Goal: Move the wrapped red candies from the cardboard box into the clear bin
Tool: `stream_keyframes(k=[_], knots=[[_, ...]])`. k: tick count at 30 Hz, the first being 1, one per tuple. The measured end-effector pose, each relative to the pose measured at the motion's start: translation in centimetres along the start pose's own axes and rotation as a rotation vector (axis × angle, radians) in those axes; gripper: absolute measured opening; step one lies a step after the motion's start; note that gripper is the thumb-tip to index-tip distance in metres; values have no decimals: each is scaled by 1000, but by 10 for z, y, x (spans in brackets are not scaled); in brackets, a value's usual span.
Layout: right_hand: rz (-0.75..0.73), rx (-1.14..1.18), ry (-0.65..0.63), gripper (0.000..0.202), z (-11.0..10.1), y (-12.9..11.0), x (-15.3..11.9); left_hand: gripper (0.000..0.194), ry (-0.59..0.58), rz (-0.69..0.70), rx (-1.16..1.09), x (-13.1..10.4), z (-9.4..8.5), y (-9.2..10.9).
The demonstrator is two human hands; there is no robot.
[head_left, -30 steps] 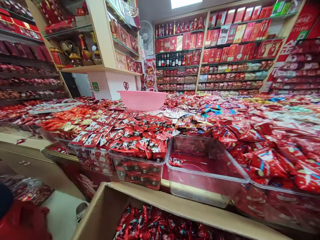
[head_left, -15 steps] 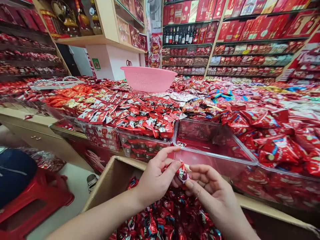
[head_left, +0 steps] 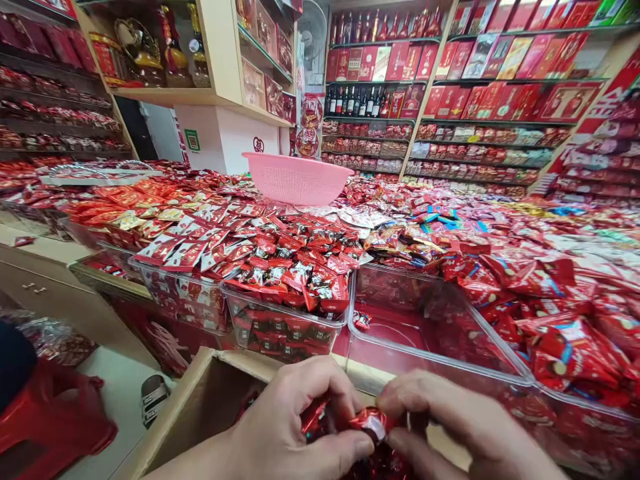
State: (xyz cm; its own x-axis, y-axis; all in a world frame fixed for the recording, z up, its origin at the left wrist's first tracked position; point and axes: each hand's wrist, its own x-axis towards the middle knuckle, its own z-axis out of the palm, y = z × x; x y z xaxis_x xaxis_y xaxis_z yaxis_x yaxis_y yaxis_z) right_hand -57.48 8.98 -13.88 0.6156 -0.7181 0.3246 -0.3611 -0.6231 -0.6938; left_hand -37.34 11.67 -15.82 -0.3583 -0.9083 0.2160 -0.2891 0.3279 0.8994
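My left hand point(head_left: 295, 423) and my right hand point(head_left: 450, 417) meet low in the head view, above an open cardboard box point(head_left: 187, 393). Pinched between the fingertips of both is a small wrapped candy point(head_left: 370, 423) in shiny red foil with a pale patch. More red wrapping shows behind the left fingers, but I cannot tell whether it is held or lies in the box. Beyond my hands, a clear plastic bin point(head_left: 435, 363) has one small red-wrapped candy point(head_left: 362, 320) in its near left corner.
Clear bins heaped with red packets point(head_left: 295, 260) stand left of that bin, and larger red packets point(head_left: 565, 327) fill the right one. A pink plastic basket point(head_left: 300, 180) rests on the candy behind. At lower left are a red stool point(head_left: 55, 420) and a shoe point(head_left: 155, 399).
The view has shifted, so bins and shelves sit lower in the picture. Both hands appear lower and larger, still together on the wrapped candy, with my right fingers closed in tighter.
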Motion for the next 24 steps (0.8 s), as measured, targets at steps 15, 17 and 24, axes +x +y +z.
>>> stream_keyframes(k=[15,17,24], knots=[[221,-839,-647,16,0,123,151,16,33,272,253,10,-20,-43],[229,-858,-675,17,3,131,151,16,19,317,261,10,-21,-48],[304,-965,-721,28,4,148,145,19,-14,251,236,12,-25,-47]])
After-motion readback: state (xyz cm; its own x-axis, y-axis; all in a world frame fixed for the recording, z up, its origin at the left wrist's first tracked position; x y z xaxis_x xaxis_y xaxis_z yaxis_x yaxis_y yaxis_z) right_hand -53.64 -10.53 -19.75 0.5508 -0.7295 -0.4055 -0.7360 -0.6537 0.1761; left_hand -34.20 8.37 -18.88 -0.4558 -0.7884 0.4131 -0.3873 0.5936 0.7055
